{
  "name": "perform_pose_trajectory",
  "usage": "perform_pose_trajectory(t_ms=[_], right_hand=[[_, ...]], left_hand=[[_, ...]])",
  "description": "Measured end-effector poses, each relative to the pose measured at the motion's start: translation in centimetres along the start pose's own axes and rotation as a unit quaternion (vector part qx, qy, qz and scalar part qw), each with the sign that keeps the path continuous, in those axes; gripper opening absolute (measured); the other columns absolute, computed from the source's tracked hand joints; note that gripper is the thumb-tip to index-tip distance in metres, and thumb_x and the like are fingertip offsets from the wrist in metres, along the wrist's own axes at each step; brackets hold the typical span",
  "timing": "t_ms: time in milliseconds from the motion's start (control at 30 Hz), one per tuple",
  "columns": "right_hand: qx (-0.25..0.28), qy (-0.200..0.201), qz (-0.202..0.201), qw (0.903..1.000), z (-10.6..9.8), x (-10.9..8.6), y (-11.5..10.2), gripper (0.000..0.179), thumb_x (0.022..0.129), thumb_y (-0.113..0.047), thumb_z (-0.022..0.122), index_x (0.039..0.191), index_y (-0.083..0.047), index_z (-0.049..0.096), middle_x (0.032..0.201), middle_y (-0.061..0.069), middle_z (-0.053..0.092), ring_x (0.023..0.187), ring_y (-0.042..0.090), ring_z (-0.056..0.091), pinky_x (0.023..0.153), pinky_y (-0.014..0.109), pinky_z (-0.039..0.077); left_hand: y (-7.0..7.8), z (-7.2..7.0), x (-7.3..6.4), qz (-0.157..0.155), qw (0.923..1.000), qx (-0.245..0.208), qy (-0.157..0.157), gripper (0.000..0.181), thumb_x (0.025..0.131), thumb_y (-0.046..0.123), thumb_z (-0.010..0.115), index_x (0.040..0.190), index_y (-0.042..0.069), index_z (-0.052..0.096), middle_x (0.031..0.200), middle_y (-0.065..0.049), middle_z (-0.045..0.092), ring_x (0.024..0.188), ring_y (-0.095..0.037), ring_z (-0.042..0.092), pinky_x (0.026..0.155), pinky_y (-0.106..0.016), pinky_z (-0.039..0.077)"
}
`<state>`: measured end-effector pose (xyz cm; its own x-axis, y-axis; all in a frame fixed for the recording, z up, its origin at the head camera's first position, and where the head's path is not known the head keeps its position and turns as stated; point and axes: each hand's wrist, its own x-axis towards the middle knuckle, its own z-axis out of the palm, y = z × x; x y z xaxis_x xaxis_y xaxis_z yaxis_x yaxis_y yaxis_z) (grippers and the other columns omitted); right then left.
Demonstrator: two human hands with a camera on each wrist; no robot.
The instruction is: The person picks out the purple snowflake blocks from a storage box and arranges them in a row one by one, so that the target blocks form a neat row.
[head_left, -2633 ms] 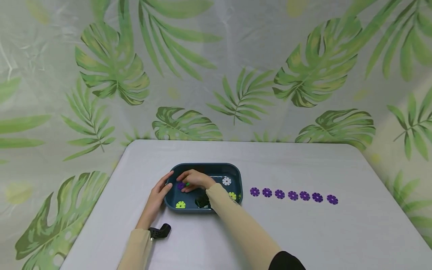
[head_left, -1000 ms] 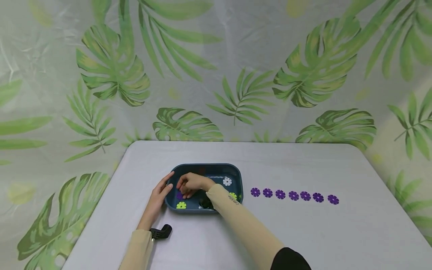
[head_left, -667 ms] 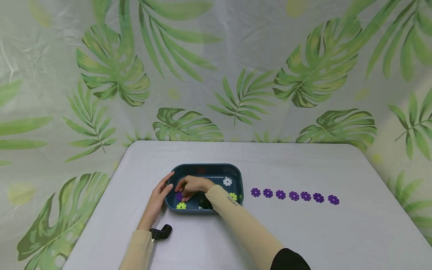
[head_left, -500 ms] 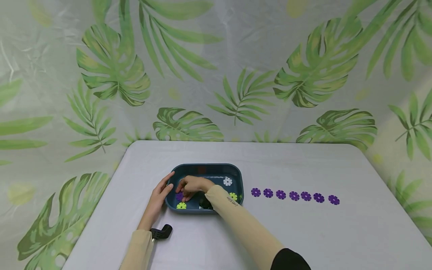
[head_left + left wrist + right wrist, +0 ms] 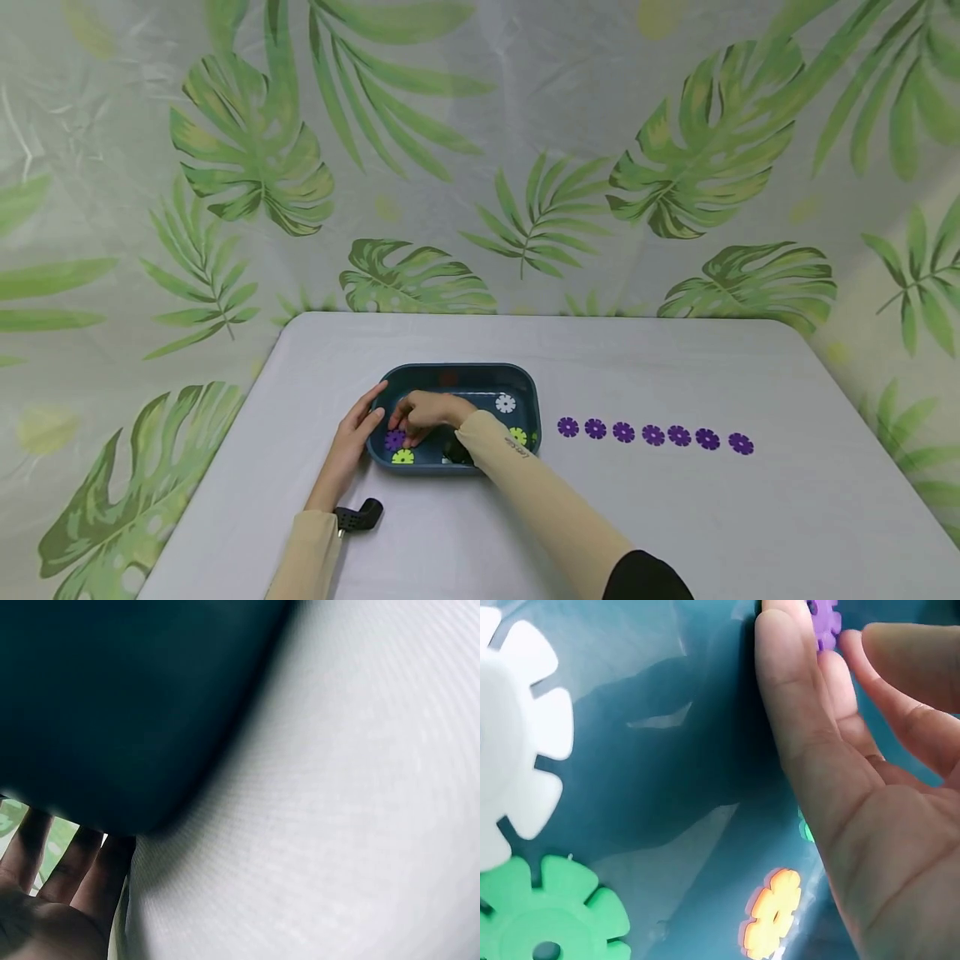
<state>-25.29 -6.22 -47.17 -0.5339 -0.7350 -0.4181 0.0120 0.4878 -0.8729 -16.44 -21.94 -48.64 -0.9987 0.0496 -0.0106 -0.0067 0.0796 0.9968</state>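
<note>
My left hand (image 5: 351, 433) lies along the left side of the dark blue tray (image 5: 528, 383), its fingers straight against the outer wall; the left wrist view shows these fingers (image 5: 67, 870) under the tray's side. Inside the tray, my right hand (image 5: 431, 410) reaches to the left end with bent fingers. At its fingertips is a purple flower-shaped interlocking disc (image 5: 394, 440); in the right wrist view that purple disc (image 5: 826, 624) shows partly between thumb and fingers. A yellow-green disc (image 5: 402, 457) lies just in front of it.
In the tray are also a white disc (image 5: 506, 403) and another yellow-green disc (image 5: 517, 435). The right wrist view adds a green disc (image 5: 551, 915) and an orange disc (image 5: 772, 915). Right of the tray, several purple discs (image 5: 653, 436) form a row on the white tabletop (image 5: 675, 517).
My right hand's fingers have bent down onto the purple disc, which has shifted slightly left and toward me and now shows more fully. The left hand stays at the tray's side.
</note>
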Motion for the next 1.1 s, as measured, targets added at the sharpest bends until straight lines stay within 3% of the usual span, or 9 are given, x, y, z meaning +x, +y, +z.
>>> perform_pose_trajectory(t_ms=[167,400,700,900,1100], right_hand=[[0.004,-0.013,0.003,0.9999,-0.1,0.1,0.0,0.032,0.090,0.011,0.046,0.119,0.008,0.059,0.098,0.010,0.059,0.076,0.020,0.065,0.075,0.031,0.055],[0.055,-0.026,0.009,0.9981,-0.1,0.1,0.1,0.033,0.091,0.012,0.045,0.121,0.009,0.058,0.097,0.013,0.062,0.086,0.029,0.068,0.077,0.035,0.055],[0.040,0.024,-0.010,0.9989,-1.2,-0.5,0.5,0.010,0.091,0.007,0.053,0.098,0.005,0.062,0.072,0.012,0.063,0.057,0.015,0.063,0.059,0.028,0.056],[0.034,0.035,-0.037,0.9981,-4.2,-3.0,0.4,0.016,0.092,0.005,0.051,0.106,0.006,0.060,0.073,0.012,0.063,0.057,0.015,0.063,0.062,0.033,0.056],[0.039,0.073,-0.086,0.9929,-8.1,-8.2,1.0,0.017,0.092,0.003,0.051,0.108,0.007,0.057,0.080,0.014,0.064,0.062,0.017,0.063,0.066,0.038,0.056]], left_hand=[[0.0,0.0,0.0,0.001,1.0000,0.002,-0.001,0.047,0.102,0.015,0.045,0.149,0.011,0.035,0.156,-0.009,0.022,0.143,-0.026,0.014,0.113,-0.048,0.013],[0.0,0.0,-0.1,0.002,1.0000,0.001,0.000,0.047,0.103,0.015,0.044,0.149,0.011,0.035,0.156,-0.009,0.022,0.143,-0.026,0.013,0.113,-0.048,0.012],[0.1,0.3,0.2,0.003,1.0000,0.000,-0.001,0.047,0.102,0.014,0.045,0.148,0.010,0.036,0.155,-0.009,0.024,0.142,-0.024,0.016,0.113,-0.046,0.014],[0.1,0.3,0.2,-0.001,1.0000,0.006,0.005,0.047,0.102,0.015,0.046,0.148,0.011,0.037,0.154,-0.008,0.026,0.142,-0.023,0.017,0.113,-0.046,0.015],[-0.2,0.1,0.0,0.002,0.9999,0.011,0.010,0.047,0.102,0.016,0.047,0.148,0.012,0.037,0.155,-0.007,0.026,0.143,-0.022,0.016,0.114,-0.045,0.014]])
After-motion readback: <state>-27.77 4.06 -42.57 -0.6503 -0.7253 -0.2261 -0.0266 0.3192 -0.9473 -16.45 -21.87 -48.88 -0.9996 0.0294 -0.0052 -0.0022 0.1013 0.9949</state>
